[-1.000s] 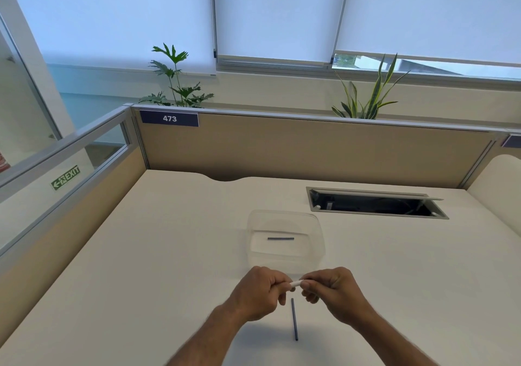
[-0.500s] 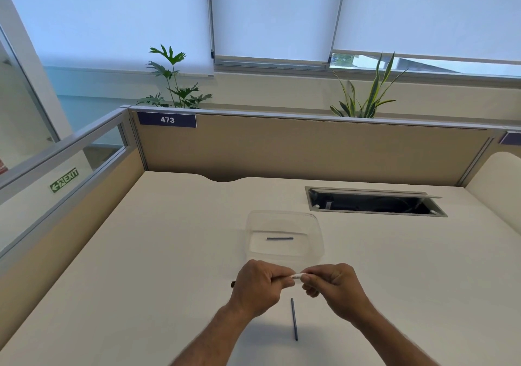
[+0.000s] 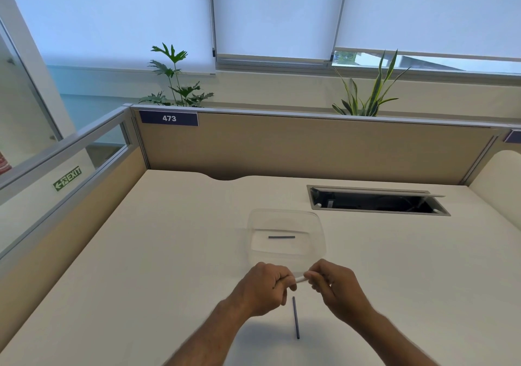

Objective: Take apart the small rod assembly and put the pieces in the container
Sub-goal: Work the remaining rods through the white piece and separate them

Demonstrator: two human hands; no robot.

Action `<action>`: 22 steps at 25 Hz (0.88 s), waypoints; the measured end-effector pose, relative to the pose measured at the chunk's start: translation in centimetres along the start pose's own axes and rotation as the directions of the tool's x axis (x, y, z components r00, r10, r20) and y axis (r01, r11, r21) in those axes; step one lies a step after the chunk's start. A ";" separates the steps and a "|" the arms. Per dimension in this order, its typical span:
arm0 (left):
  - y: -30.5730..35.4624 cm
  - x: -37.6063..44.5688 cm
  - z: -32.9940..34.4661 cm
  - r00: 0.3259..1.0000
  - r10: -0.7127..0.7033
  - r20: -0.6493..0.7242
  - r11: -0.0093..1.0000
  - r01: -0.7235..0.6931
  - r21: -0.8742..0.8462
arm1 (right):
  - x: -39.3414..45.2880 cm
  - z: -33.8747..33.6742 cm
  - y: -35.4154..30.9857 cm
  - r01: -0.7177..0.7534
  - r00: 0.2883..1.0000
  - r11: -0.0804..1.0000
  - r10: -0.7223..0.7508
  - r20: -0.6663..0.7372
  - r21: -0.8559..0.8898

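Both hands' fingers, left hand (image 3: 260, 288) and right hand (image 3: 335, 286), pinch apparently one white rod piece (image 3: 301, 279) between them, below partition label "473" (image 3: 169, 118).

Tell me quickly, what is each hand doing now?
Left hand: closed on the white piece.
Right hand: closed on the same white piece.

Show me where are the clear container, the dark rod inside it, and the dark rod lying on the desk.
clear container (image 3: 320, 226): head view, right rim.
rod in container (image 3: 281, 237): head view, mid-length.
rod on desk (image 3: 296, 320): head view, mid-length.
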State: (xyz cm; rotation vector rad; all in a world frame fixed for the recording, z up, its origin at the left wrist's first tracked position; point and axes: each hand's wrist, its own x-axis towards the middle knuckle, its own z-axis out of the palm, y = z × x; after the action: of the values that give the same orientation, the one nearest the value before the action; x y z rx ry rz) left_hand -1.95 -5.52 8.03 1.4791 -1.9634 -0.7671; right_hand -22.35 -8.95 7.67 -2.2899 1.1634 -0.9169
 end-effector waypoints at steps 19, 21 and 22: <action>0.5 0.0 -0.5 0.967 -0.125 0.223 0.982 0.153 -0.112 | -1.1 0.1 0.2 0.190 0.982 0.971 -0.188 0.023 -0.143; 0.3 -0.1 -0.6 0.951 -0.130 0.279 0.980 0.166 -0.107 | -1.4 0.5 0.3 0.212 0.977 0.966 -0.212 0.018 -0.149; 0.2 -0.1 -0.6 0.948 -0.126 0.292 0.981 0.162 -0.104 | -1.5 0.7 0.2 0.209 0.978 0.966 -0.210 0.011 -0.151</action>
State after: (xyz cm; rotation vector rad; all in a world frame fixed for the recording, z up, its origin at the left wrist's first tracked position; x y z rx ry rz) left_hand -1.63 -5.44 8.56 1.5167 -1.9811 -1.2056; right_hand -22.63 -7.82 6.55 -2.5735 1.0385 -0.9374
